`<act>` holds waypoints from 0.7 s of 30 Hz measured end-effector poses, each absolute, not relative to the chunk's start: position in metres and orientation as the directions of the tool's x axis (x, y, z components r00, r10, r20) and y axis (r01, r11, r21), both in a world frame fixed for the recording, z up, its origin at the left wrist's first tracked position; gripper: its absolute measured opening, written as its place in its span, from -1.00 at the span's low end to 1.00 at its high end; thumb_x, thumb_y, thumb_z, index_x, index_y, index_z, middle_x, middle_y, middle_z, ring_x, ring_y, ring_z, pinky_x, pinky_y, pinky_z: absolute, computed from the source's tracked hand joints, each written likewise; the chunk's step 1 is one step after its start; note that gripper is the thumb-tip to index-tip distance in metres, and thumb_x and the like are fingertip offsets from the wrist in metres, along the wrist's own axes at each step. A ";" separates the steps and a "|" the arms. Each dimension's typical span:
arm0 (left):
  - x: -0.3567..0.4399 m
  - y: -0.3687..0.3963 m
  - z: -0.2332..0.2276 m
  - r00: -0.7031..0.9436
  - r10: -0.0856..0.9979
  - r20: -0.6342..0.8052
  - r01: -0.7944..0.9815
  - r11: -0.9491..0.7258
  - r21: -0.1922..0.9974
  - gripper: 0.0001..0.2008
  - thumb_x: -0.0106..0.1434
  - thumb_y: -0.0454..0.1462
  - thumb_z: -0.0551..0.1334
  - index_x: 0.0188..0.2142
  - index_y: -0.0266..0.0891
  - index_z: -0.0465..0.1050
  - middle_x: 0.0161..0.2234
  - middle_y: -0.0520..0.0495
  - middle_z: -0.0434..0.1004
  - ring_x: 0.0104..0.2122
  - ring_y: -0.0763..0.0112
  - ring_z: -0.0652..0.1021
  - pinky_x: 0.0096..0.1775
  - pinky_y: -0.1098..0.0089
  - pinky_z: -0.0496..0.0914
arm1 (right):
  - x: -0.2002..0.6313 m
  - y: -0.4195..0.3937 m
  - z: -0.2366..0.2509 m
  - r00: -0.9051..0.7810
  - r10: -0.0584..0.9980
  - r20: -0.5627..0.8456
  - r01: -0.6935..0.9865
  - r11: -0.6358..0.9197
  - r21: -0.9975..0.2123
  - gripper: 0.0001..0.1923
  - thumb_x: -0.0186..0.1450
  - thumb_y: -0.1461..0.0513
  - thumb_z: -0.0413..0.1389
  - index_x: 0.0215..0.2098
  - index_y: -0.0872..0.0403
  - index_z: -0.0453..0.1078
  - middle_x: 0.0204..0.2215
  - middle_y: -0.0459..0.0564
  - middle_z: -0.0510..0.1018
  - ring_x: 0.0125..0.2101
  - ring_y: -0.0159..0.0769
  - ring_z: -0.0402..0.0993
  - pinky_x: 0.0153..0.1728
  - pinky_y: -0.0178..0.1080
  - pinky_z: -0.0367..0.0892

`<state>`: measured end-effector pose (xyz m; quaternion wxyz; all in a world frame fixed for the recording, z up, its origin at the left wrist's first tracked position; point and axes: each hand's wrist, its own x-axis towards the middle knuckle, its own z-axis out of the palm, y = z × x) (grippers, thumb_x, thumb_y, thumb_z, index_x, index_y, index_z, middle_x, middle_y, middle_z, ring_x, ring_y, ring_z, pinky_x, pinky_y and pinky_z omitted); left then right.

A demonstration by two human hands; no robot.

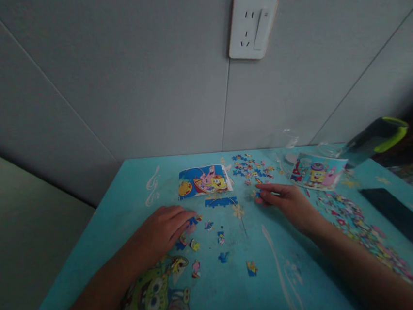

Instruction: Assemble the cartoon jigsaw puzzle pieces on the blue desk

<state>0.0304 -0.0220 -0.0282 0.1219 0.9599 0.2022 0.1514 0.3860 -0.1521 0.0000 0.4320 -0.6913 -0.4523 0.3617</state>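
Note:
My left hand (164, 227) lies flat on the blue cartoon-printed table (306, 282), its fingertips on a small joined group of jigsaw pieces (194, 220). My right hand (286, 202) rests on the table with a small blue piece (258, 195) pinched at its fingertips. Between the hands lies a joined blue strip of pieces (220, 202), just below a printed picture card (203, 180). Several loose pieces (219, 236) are scattered in front of me.
A heap of loose pieces (251, 166) lies behind my right hand, and a long spread of pieces (360, 230) runs along the right side. A second picture card (318, 172), a clear bag, a dark bottle with a green cap (376, 139) and a wall socket (251, 25) are beyond.

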 end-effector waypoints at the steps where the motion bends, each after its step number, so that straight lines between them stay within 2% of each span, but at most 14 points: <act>1: 0.031 -0.022 -0.028 0.875 0.418 0.244 0.345 -0.893 0.291 -0.68 0.53 -0.18 0.06 0.16 -0.09 0.46 -0.03 -0.07 0.59 -0.07 0.30 0.57 0.01 0.21 0.46 | 0.386 -0.152 0.000 0.333 0.936 -0.111 0.312 -0.221 -0.924 -0.57 0.30 0.01 0.20 0.05 0.03 0.57 -0.33 0.02 0.71 -0.33 -0.21 0.61 -0.18 -0.11 0.51; 9: 0.034 -0.025 -0.025 0.877 0.420 0.234 0.360 -0.896 0.262 -0.70 0.52 -0.18 0.07 0.13 -0.09 0.45 -0.02 -0.08 0.56 -0.07 0.29 0.54 0.00 0.22 0.45 | 0.382 -0.148 -0.005 0.292 0.957 0.003 0.498 -0.149 -0.854 -0.68 0.32 0.02 0.19 -0.14 0.01 0.65 -0.34 0.02 0.71 -0.36 -0.18 0.60 -0.31 -0.13 0.51; 14: 0.037 -0.027 -0.023 0.876 0.428 0.223 0.380 -0.896 0.228 -0.70 0.51 -0.16 0.08 0.12 -0.13 0.46 -0.05 -0.12 0.53 -0.10 0.27 0.53 -0.04 0.22 0.45 | 0.373 -0.141 -0.010 0.171 0.982 0.082 0.591 -0.036 -0.806 -0.72 0.34 0.05 0.17 -0.20 0.02 0.64 -0.25 0.01 0.70 -0.26 -0.17 0.59 -0.18 -0.13 0.47; 21: 0.045 -0.032 -0.017 0.876 0.428 0.223 0.398 -0.902 0.168 -0.72 0.51 -0.20 0.09 0.09 -0.17 0.49 -0.10 -0.12 0.52 -0.15 0.28 0.54 -0.08 0.23 0.44 | 0.370 -0.129 -0.018 0.206 0.978 0.018 0.604 -0.112 -0.789 -0.67 0.31 0.04 0.20 -0.13 0.07 0.63 -0.38 -0.02 0.68 -0.40 -0.22 0.55 -0.31 -0.18 0.43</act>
